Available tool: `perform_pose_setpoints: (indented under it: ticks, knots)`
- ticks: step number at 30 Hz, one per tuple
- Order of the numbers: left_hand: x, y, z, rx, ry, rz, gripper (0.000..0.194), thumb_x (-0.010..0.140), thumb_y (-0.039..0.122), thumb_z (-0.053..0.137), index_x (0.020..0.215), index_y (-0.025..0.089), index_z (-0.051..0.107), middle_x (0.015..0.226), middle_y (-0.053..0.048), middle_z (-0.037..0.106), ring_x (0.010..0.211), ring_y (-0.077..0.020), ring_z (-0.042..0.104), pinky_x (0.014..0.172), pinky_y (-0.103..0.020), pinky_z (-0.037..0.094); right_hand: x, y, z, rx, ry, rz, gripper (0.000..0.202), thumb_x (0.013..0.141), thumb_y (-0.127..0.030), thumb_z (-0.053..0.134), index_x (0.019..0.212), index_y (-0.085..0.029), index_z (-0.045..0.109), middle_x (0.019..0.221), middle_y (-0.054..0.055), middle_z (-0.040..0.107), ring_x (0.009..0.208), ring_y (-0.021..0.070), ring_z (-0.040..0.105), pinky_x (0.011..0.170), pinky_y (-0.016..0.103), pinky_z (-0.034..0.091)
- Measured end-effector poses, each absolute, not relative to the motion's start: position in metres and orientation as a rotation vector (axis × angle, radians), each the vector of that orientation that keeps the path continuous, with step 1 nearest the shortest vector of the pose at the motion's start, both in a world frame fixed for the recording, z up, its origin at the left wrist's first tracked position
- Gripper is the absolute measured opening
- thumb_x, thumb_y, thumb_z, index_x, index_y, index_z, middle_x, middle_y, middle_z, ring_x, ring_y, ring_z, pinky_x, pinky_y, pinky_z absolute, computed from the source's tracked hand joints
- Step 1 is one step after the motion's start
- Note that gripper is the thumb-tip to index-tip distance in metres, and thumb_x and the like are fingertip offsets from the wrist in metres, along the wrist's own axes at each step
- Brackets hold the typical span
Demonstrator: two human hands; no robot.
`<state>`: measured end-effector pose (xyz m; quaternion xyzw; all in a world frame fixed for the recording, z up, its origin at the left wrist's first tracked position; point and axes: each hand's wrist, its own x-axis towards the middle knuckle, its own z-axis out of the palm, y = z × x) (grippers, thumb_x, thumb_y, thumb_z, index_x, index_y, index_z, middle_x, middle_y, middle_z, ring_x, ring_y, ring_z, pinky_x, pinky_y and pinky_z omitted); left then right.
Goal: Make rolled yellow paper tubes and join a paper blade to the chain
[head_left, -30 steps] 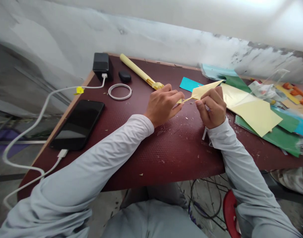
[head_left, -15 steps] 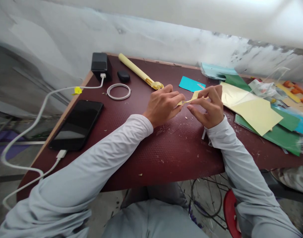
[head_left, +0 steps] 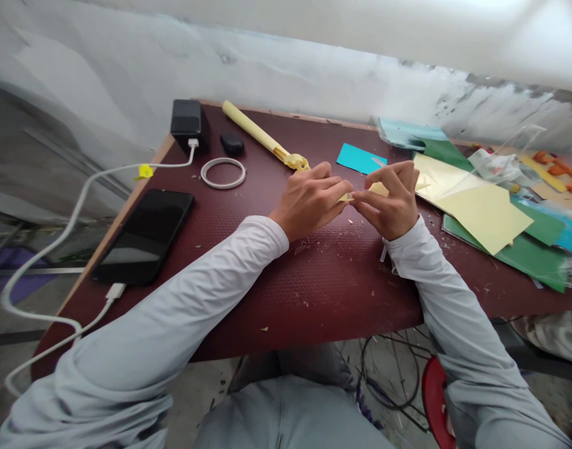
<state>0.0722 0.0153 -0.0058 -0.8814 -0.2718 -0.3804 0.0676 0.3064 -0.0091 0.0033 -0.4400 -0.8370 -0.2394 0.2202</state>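
Here, held paper (head_left: 378, 188), maroon tabletop (head_left: 290, 287), patchy wall (head_left: 276, 68)

Over the middle of the tabletop (head_left: 314, 280), the left hand (head_left: 311, 201) and right hand (head_left: 391, 202) pinch yellow paper (head_left: 379, 188) between them; a yellow tube (head_left: 252, 129) slants from the far edge; a phone (head_left: 144, 236) lies by the left edge; a black box (head_left: 188, 120) stands at the far left corner.

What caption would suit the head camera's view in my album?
Left hand and right hand pinch pale yellow paper over a dark red table, between a black phone and coloured sheets.
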Motion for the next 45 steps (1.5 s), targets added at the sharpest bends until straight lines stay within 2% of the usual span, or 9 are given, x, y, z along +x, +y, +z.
perform_pose_setpoints:
  ticks: [5,10,16,21,25,30,33,39,45]
  knots:
    - [0.0710,0.0171,-0.0086,-2.650,-0.834,-1.164,0.027,0.106,0.037,0.053,0.115,0.018,0.071,0.099,-0.008,0.075,0.101,-0.0265,0.063,0.088,-0.041,0.048,0.3032,-0.0113,0.0067,-1.250,-2.268,-0.683,0.034,0.102,-0.055,0.057,0.120,-0.032,0.076,0.122,0.009,0.067,0.119,0.0349,0.053,0.097,0.058,0.042]
    - [0.0703,0.0170,-0.0085,-2.646,-0.806,-1.149,0.027,0.106,0.035,0.052,0.116,0.019,0.071,0.101,-0.007,0.076,0.101,-0.0266,0.063,0.087,-0.041,0.048,0.3068,-0.0095,0.0046,-1.216,-2.338,-0.680,0.033,0.098,-0.059,0.061,0.106,-0.032,0.078,0.124,0.007,0.067,0.122,0.0362,0.052,0.098,0.060,0.039]
    - [0.0690,0.0190,-0.0088,-2.688,-0.825,-1.172,0.029,0.106,0.037,0.051,0.120,0.019,0.070,0.101,-0.007,0.075,0.103,-0.0269,0.063,0.090,-0.041,0.048,0.3056,-0.0110,0.0057,-1.233,-2.306,-0.662,0.032,0.100,-0.055,0.059,0.117,-0.035,0.077,0.126,0.007,0.068,0.123,0.0368,0.051,0.099,0.059,0.037]
    - [0.0673,0.0212,-0.0110,-2.707,-0.788,-1.149,0.027,0.104,0.037,0.056,0.121,0.019,0.068,0.106,-0.007,0.077,0.100,-0.0258,0.064,0.084,-0.038,0.048,0.3027,-0.0125,0.0089,-1.180,-2.342,-0.638,0.028,0.101,-0.052,0.058,0.103,-0.034,0.079,0.119,0.005,0.070,0.119,0.0342,0.053,0.099,0.059,0.037]
    - [0.0664,0.0222,-0.0114,-2.713,-0.768,-1.115,0.029,0.104,0.036,0.056,0.125,0.019,0.068,0.108,-0.007,0.077,0.101,-0.0260,0.064,0.085,-0.039,0.049,0.3021,-0.0127,0.0085,-1.180,-2.355,-0.629,0.028,0.103,-0.051,0.056,0.102,-0.034,0.079,0.118,0.005,0.070,0.119,0.0331,0.053,0.099,0.058,0.036]
    - [0.0661,0.0228,-0.0105,-2.704,-0.780,-1.114,0.030,0.105,0.036,0.055,0.126,0.019,0.068,0.108,-0.008,0.077,0.102,-0.0262,0.065,0.087,-0.041,0.051,0.3024,-0.0119,0.0070,-1.217,-2.343,-0.627,0.034,0.103,-0.055,0.053,0.110,-0.034,0.078,0.126,0.005,0.068,0.121,0.0336,0.051,0.100,0.058,0.036]
    - [0.0657,0.0226,-0.0104,-2.714,-0.775,-1.095,0.031,0.104,0.035,0.056,0.128,0.019,0.068,0.108,-0.008,0.077,0.102,-0.0267,0.065,0.087,-0.041,0.051,0.3031,-0.0118,0.0069,-1.231,-2.366,-0.613,0.036,0.103,-0.057,0.051,0.109,-0.033,0.077,0.126,0.006,0.068,0.124,0.0352,0.050,0.101,0.060,0.035]
    - [0.0651,0.0225,-0.0104,-2.740,-0.800,-1.069,0.032,0.105,0.036,0.055,0.128,0.018,0.068,0.109,-0.010,0.077,0.105,-0.0274,0.065,0.089,-0.041,0.050,0.3061,-0.0111,0.0059,-1.252,-2.388,-0.625,0.036,0.098,-0.062,0.057,0.112,-0.034,0.076,0.129,0.007,0.066,0.127,0.0397,0.048,0.101,0.062,0.034]
    - [0.0633,0.0238,-0.0099,-2.730,-0.759,-1.023,0.037,0.104,0.036,0.058,0.134,0.015,0.064,0.117,-0.011,0.076,0.108,-0.0274,0.066,0.091,-0.038,0.050,0.3106,-0.0059,0.0020,-1.254,-2.400,-0.643,0.038,0.097,-0.063,0.060,0.102,-0.030,0.077,0.128,0.007,0.067,0.125,0.0377,0.049,0.101,0.059,0.035]
